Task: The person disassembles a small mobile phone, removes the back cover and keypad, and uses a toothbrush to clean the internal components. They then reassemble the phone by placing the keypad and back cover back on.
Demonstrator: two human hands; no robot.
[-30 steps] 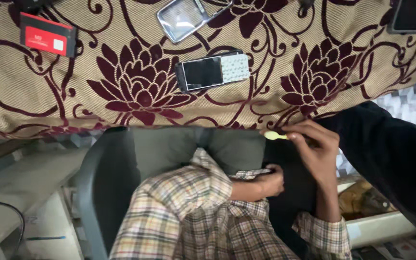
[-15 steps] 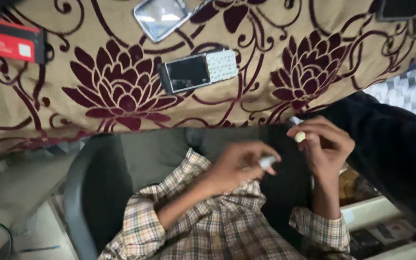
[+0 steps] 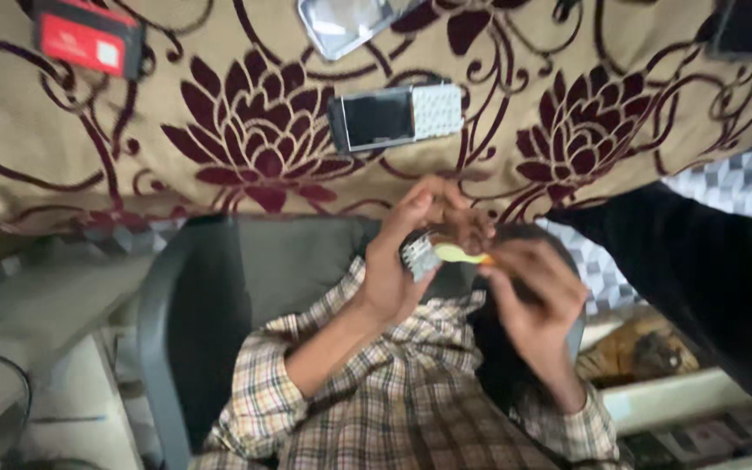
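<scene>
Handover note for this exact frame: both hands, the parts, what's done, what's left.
Left hand: raised in front of the floral cloth, gripping a small keypad device.
Right hand: pinching a yellow tool, tip against the device.
On the cloth, untouched: bar phone, clear case, red box, dark phone at the top right corner.
Done: device and tool are brought together.
Left: too blurred to tell whether the device is opened.
</scene>
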